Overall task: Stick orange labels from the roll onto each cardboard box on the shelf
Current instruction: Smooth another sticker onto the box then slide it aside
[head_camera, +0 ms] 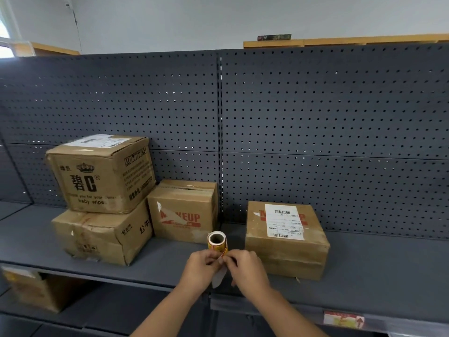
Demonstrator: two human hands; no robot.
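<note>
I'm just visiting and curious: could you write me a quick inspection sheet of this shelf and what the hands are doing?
Surface: dark grey metal shelf.
Job's things: orange label roll on a cardboard core; four brown cardboard boxes, the baby-wipes box stacked on another; no orange labels visible on them.
Clutter: nothing seen.
Hands: left hand holds the roll; right hand pinches its loose backing strip.
Cables: thin cord on wall.
Surroundings: grey pegboard back panel.

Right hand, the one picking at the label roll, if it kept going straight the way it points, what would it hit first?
The right hand points up-left at the label roll, which it already touches. Past that, probably the MAKEUP box, though depth is unclear.
</note>
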